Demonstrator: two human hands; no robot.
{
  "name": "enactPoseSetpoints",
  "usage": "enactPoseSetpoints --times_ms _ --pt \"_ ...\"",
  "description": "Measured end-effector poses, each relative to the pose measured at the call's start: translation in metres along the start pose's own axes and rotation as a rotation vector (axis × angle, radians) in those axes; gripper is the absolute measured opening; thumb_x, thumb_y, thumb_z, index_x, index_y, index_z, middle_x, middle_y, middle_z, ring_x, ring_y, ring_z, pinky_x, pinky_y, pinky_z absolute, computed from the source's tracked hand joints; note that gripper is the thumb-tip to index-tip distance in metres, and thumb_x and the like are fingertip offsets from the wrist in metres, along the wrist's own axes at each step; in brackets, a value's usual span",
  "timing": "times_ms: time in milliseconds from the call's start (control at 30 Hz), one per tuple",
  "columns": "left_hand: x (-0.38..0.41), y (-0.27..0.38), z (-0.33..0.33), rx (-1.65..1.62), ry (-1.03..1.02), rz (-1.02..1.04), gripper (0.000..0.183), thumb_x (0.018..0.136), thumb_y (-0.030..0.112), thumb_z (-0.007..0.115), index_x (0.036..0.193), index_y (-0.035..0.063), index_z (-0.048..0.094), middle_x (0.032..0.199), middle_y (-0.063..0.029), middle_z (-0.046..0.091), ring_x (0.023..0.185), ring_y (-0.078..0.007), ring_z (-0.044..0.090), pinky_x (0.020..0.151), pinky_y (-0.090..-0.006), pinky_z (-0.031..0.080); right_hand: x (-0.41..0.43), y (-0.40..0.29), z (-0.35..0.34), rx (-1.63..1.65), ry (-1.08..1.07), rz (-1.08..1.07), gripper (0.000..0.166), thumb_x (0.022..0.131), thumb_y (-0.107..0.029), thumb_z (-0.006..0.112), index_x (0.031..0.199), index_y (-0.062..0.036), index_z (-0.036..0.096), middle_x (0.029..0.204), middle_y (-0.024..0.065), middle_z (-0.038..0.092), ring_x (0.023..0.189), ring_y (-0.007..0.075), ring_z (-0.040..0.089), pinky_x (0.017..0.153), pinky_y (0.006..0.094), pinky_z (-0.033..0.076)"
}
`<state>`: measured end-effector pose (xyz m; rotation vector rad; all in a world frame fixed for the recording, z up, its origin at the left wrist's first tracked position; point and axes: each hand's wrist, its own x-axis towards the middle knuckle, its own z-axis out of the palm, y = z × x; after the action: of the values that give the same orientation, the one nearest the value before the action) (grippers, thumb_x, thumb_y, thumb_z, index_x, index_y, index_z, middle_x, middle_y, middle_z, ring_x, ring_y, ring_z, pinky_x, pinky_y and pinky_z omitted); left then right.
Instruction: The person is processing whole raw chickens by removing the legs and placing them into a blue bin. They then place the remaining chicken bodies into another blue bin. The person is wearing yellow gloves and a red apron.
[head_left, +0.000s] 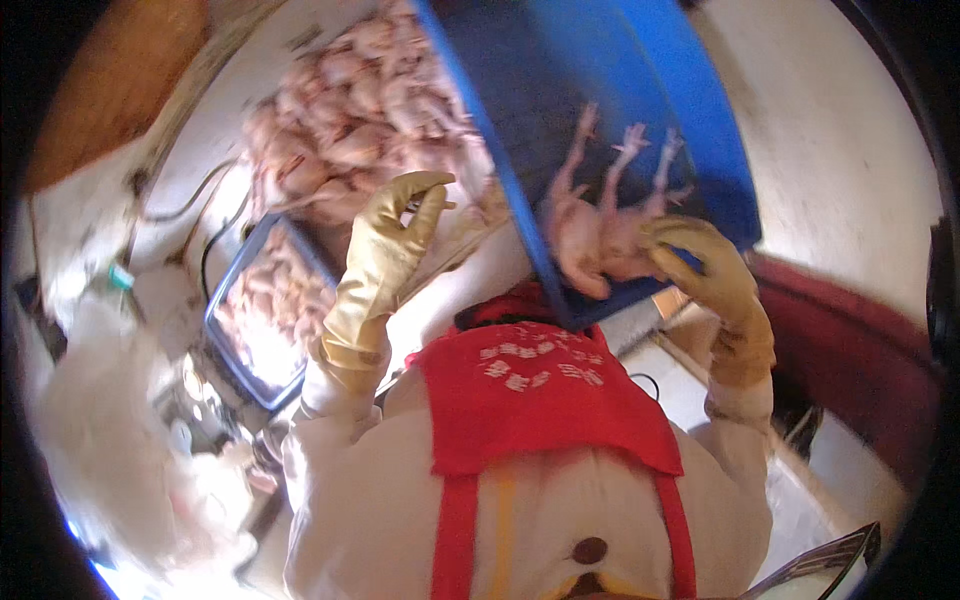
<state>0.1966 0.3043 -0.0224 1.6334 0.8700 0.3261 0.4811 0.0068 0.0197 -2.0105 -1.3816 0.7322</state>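
Note:
My left hand (401, 236), in a yellow rubber glove, is raised with thumb and fingers curled around a small thin tool (450, 204), too blurred to name. It is in front of a heap of plucked poultry carcasses (352, 127). My right hand (701, 259), gloved likewise, has thumb and fingers apart at the near right end of a blue plastic crate (487, 127). Its fingertips are against or just beside the nearest of several plucked birds (581, 240), which lie in the crate with their feet pointing away from me. Whether they touch is unclear.
A smaller blue-rimmed tub (217, 315) of pale poultry pieces (274, 285) stands at the left. Another person in white (112, 435) is blurred at the far left. My red apron (551, 405) bears writing. A dark red surface (847, 337) lies at the right.

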Motion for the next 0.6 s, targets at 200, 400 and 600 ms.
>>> enactPoseSetpoints --times_ms 200,400,600 --pt "-0.095 -0.154 -0.159 -0.212 0.649 -0.206 0.019 0.104 0.014 0.073 0.116 0.0004 0.076 0.103 -0.0064 0.078 0.092 -0.0142 0.074 0.077 -0.0249 0.057 0.015 -0.056 0.019 0.028 0.105 -0.047 0.017 0.098 0.002 0.069 0.114 -0.0004 0.077 0.125 0.0151 0.075 0.117 0.0262 0.071 0.103 0.0372 0.054" --pt "-0.249 -0.282 -0.278 -0.128 0.889 -0.562 0.024 0.101 0.019 0.074 0.115 -0.0002 0.075 0.092 -0.0096 0.079 0.076 -0.0146 0.072 0.068 -0.027 0.056 0.03 -0.117 0.056 0.077 0.069 -0.202 0.018 0.103 0.003 0.06 0.116 0.0064 0.072 0.127 0.0193 0.073 0.12 0.0299 0.07 0.105 0.0386 0.054" --pt "-0.353 -0.39 -0.361 -0.009 1.084 -0.683 0.02 0.101 0.018 0.07 0.109 0.0003 0.072 0.091 -0.007 0.078 0.079 -0.0129 0.072 0.071 -0.0271 0.055 0.06 -0.19 0.123 0.105 -0.076 -0.325 0.019 0.102 0.004 0.061 0.115 0.0053 0.074 0.126 0.017 0.073 0.122 0.0307 0.069 0.107 0.0419 0.054"
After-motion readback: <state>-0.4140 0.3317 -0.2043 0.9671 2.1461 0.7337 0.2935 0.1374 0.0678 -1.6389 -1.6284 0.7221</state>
